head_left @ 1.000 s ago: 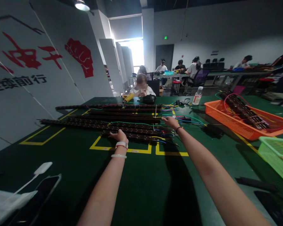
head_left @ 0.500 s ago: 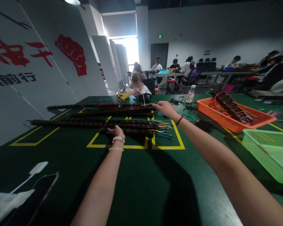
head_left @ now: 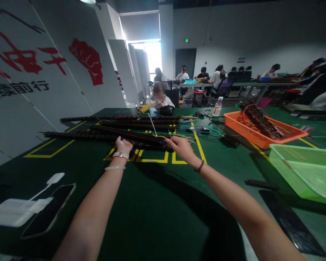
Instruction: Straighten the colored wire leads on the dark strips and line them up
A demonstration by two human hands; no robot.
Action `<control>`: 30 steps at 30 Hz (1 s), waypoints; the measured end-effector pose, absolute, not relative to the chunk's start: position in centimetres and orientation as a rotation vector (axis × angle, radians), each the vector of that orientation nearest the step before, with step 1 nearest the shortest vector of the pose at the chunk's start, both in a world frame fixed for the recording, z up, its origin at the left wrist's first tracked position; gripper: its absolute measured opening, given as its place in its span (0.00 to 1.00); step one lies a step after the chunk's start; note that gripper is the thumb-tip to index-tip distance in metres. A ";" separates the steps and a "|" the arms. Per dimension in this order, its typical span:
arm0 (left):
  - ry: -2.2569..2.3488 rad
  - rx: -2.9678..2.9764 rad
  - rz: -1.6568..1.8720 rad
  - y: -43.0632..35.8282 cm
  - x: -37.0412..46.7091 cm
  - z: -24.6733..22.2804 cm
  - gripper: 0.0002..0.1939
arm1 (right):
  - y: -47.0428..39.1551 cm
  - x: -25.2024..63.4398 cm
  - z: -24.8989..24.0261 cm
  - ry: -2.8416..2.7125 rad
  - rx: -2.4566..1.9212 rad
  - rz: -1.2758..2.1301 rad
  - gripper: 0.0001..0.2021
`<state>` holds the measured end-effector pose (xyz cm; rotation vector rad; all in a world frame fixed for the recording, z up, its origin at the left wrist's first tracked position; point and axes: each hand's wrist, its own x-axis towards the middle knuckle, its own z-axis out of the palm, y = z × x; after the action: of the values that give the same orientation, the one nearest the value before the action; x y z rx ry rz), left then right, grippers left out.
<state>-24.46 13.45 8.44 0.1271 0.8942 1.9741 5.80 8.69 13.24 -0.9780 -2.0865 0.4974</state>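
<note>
A long dark bundle of sleeved cables (head_left: 143,137) slants across other bundles lying on the green table. My left hand (head_left: 124,145) is closed around its middle part. At its right end, my right hand (head_left: 181,146) pinches the bundle beside a yellow wire; the fingertips hide part of the end. A white cable tie (head_left: 152,125) with a long tail sticks up from the bundle just left of my right hand. Behind it lie more dark cable bundles (head_left: 141,125), with green, blue and red wire ends to the right.
An orange basket (head_left: 229,123) holding a cable bundle and a green basket (head_left: 290,170) stand at right. A bottle (head_left: 218,106) is at the back. A phone (head_left: 50,212) and white charger (head_left: 16,212) lie at left, a black slab (head_left: 292,221) at right. A person (head_left: 159,98) sits opposite.
My right hand has come nearer, bringing the tied bundle end forward over the front bundles. My left hand has shifted left and closed around the bundle. The view has turned slightly.
</note>
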 end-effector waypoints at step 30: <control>1.013 -0.020 1.638 -2.3 -21.3 7.0 0.29 | 4.2 11.6 5.6 -2.154 -1.050 1.104 0.23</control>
<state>-21.26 -2.30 6.98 -0.0205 1.0134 1.6383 11.62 4.21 5.56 -1.0503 -2.1541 1.1045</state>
